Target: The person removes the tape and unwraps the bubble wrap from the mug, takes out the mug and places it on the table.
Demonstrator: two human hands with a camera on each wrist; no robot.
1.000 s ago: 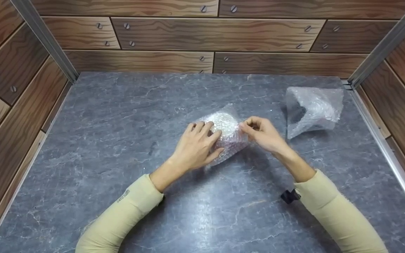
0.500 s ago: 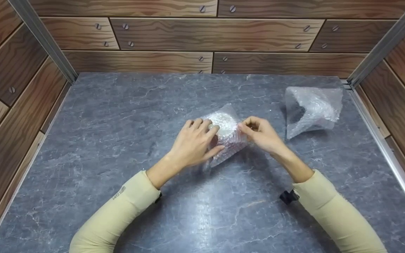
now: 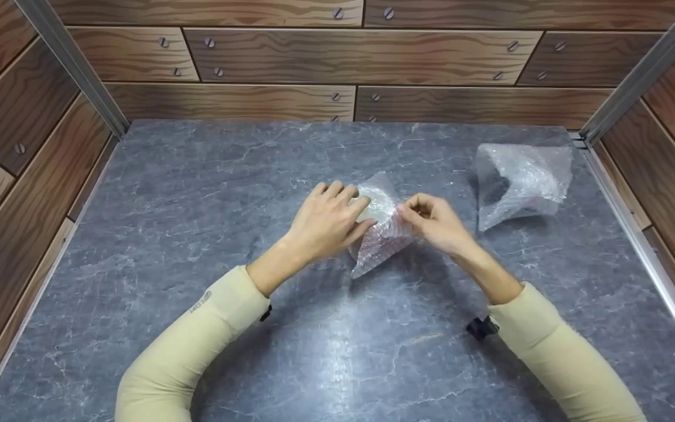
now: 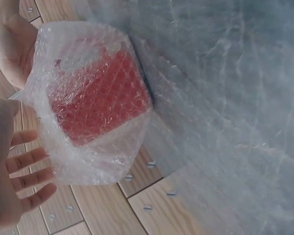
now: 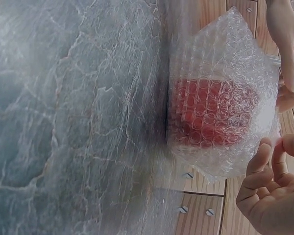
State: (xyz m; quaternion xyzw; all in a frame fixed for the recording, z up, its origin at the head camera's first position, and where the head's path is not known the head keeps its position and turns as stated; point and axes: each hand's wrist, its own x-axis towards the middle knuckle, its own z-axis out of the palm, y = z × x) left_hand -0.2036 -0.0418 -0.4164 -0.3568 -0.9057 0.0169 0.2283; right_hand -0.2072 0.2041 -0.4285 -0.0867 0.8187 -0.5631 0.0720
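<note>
A red thing (image 4: 100, 100) with a pale top stands on the table, wrapped in bubble wrap (image 3: 379, 249); its exact kind is blurred by the bubbles. My right hand (image 3: 440, 225) pinches the wrap's upper right edge between thumb and index finger, as the right wrist view also shows. My left hand (image 3: 326, 221) hovers at the upper left of the bundle, fingers loosely bent and thumb reaching toward the pale top. In the left wrist view its fingers (image 4: 32, 178) are spread beside the wrap. Loose corners of wrap stick out toward the front and back.
A second piece of bubble wrap (image 3: 528, 181), folded into an open pouch shape, stands at the back right of the grey marbled table (image 3: 197, 176). Wood-patterned walls (image 3: 367, 55) and metal rails (image 3: 645, 252) border the table at the back and sides.
My left hand has moved slightly away from me along the bundle's left side, uncovering more of the front wrap. My right hand keeps its pinch in the same place.
</note>
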